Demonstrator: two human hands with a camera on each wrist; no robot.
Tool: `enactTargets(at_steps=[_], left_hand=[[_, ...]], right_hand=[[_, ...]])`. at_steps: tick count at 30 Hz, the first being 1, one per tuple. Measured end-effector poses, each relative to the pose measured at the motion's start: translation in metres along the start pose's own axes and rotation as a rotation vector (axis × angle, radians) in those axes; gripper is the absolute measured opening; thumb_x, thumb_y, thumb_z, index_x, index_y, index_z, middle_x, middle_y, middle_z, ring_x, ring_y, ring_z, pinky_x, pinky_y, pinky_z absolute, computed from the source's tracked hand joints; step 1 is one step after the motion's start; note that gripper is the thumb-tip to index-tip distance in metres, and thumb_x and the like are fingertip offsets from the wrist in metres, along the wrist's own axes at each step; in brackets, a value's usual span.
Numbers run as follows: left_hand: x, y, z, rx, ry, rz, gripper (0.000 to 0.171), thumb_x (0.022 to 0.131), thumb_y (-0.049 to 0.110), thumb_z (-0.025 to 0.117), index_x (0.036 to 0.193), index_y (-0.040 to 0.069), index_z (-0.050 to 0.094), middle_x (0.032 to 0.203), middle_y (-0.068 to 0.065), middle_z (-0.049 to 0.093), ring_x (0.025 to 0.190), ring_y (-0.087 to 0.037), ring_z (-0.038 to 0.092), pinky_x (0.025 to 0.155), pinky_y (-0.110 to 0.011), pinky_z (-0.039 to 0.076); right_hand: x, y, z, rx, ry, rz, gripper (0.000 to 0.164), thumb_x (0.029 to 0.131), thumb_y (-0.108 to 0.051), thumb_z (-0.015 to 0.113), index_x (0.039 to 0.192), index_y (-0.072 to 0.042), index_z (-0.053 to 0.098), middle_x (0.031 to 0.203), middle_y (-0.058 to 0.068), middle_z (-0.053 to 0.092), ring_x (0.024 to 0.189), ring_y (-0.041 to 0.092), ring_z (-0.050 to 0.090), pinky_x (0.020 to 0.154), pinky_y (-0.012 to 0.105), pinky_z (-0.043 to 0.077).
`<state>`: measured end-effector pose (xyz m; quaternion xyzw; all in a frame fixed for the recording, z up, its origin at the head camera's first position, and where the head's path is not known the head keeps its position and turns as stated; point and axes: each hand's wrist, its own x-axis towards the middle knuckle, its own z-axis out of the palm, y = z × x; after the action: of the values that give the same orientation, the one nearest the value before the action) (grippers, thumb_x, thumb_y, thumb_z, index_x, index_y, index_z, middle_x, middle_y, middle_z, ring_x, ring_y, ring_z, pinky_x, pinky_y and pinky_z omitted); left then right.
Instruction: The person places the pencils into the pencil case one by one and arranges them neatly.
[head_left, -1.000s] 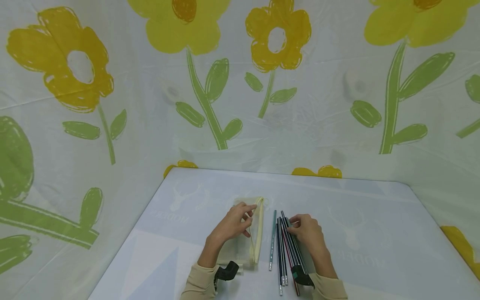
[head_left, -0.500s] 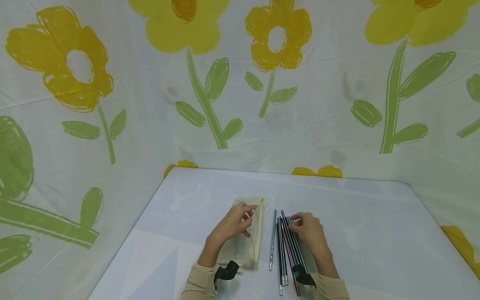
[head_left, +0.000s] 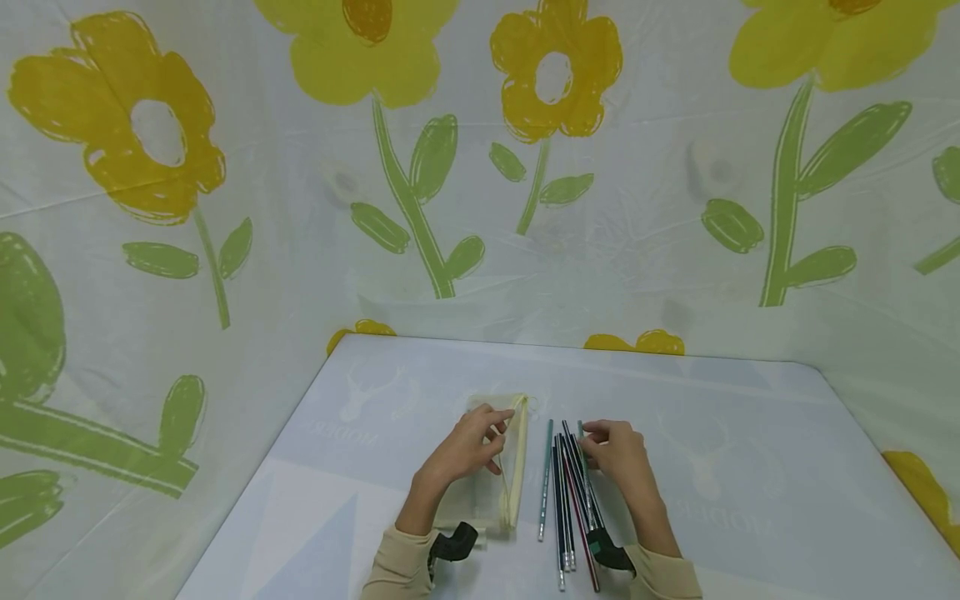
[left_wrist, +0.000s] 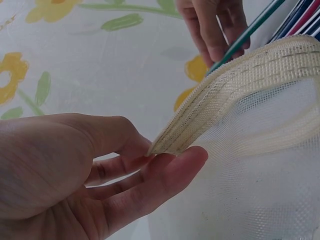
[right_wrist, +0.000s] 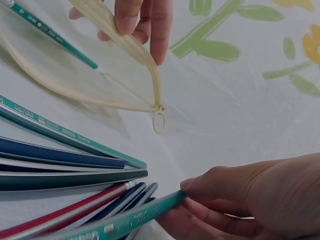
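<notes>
My left hand (head_left: 468, 446) pinches the zip edge of a cream mesh pencil pouch (left_wrist: 260, 75) between thumb and fingers, so its mouth gapes. My right hand (head_left: 618, 458) grips the end of a green pencil (right_wrist: 145, 215) with thumb and fingertips, at the right side of a bundle of pencils (head_left: 564, 500). In the right wrist view, dark blue pencils (right_wrist: 60, 155) and a red pencil (right_wrist: 65, 212) lie beside the held one. Another green pencil (right_wrist: 55, 35) shows within the pouch's opening.
A lone teal pencil (head_left: 546, 479) lies between the pouch and the bundle. The pale printed tabletop (head_left: 750, 433) stretches to a flower-patterned curtain (head_left: 637, 233) behind and at the sides. A small ring (right_wrist: 158, 122) hangs at the pouch's zip end.
My right hand has moved slightly towards the far side of the table, and the green pencil's end now stands out beside the bundle. The left hand and pouch have stayed put.
</notes>
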<state>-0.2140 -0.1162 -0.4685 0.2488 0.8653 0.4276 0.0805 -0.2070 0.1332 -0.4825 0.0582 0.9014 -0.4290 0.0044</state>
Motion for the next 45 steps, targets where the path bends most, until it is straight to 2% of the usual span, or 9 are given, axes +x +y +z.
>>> enactTargets(at_steps=[8, 15, 18, 26, 30, 38, 45], left_hand=[[0.0, 0.001, 0.0, 0.0, -0.014, -0.001, 0.046, 0.098, 0.001, 0.048, 0.143, -0.004, 0.046, 0.106, -0.015, 0.054, 0.095, -0.033, 0.07, 0.068, -0.017, 0.056], [0.0, 0.004, 0.0, -0.017, -0.023, 0.01, 0.045, 0.098, 0.0, 0.047, 0.143, -0.004, 0.046, 0.108, -0.017, 0.054, 0.097, -0.035, 0.068, 0.061, -0.016, 0.057], [0.0, 0.005, 0.001, -0.026, -0.022, 0.018, 0.045, 0.098, 0.0, 0.048, 0.143, -0.005, 0.046, 0.108, -0.018, 0.054, 0.096, -0.034, 0.067, 0.059, -0.016, 0.058], [0.001, 0.007, 0.002, -0.079, -0.029, 0.03, 0.045, 0.098, -0.002, 0.048, 0.143, -0.005, 0.046, 0.11, -0.022, 0.054, 0.094, -0.038, 0.068, 0.057, -0.018, 0.059], [0.001, 0.009, 0.003, -0.083, -0.034, 0.038, 0.045, 0.098, 0.0, 0.048, 0.143, -0.004, 0.046, 0.109, -0.02, 0.054, 0.095, -0.038, 0.068, 0.058, -0.019, 0.059], [0.001, 0.016, 0.005, -0.083, -0.055, 0.05, 0.047, 0.097, -0.002, 0.049, 0.143, -0.003, 0.046, 0.106, -0.016, 0.054, 0.097, -0.037, 0.068, 0.059, -0.032, 0.063], [0.001, 0.021, 0.007, -0.067, -0.071, 0.053, 0.047, 0.096, -0.003, 0.049, 0.143, -0.002, 0.047, 0.103, -0.014, 0.054, 0.095, -0.035, 0.068, 0.058, -0.033, 0.063]], right_hand=[[0.004, -0.003, 0.006, 0.1, 0.023, -0.037, 0.033, 0.091, -0.011, 0.064, 0.119, 0.005, 0.068, 0.102, 0.022, 0.07, 0.075, 0.021, 0.072, 0.062, 0.025, 0.063], [0.004, -0.008, 0.011, 0.162, 0.038, -0.028, 0.034, 0.091, -0.014, 0.066, 0.121, 0.002, 0.068, 0.102, 0.019, 0.07, 0.079, 0.017, 0.069, 0.062, 0.022, 0.062], [0.003, -0.01, 0.015, 0.221, 0.033, -0.025, 0.035, 0.091, -0.014, 0.067, 0.122, 0.002, 0.067, 0.104, 0.02, 0.07, 0.08, 0.017, 0.07, 0.063, 0.021, 0.062], [0.002, -0.02, 0.033, 0.358, -0.004, -0.055, 0.031, 0.089, -0.009, 0.07, 0.117, 0.003, 0.069, 0.101, 0.019, 0.071, 0.079, 0.019, 0.073, 0.062, 0.022, 0.062], [0.001, -0.024, 0.043, 0.391, -0.011, -0.074, 0.031, 0.089, -0.01, 0.071, 0.117, 0.002, 0.07, 0.098, 0.017, 0.072, 0.077, 0.019, 0.073, 0.063, 0.023, 0.062], [-0.001, -0.026, 0.051, 0.407, 0.071, -0.127, 0.03, 0.088, -0.013, 0.072, 0.116, -0.001, 0.07, 0.1, 0.022, 0.072, 0.076, 0.025, 0.075, 0.06, 0.023, 0.062], [-0.001, -0.026, 0.054, 0.418, 0.145, -0.123, 0.028, 0.088, -0.01, 0.071, 0.114, -0.001, 0.069, 0.101, 0.023, 0.072, 0.08, 0.029, 0.075, 0.06, 0.023, 0.062]])
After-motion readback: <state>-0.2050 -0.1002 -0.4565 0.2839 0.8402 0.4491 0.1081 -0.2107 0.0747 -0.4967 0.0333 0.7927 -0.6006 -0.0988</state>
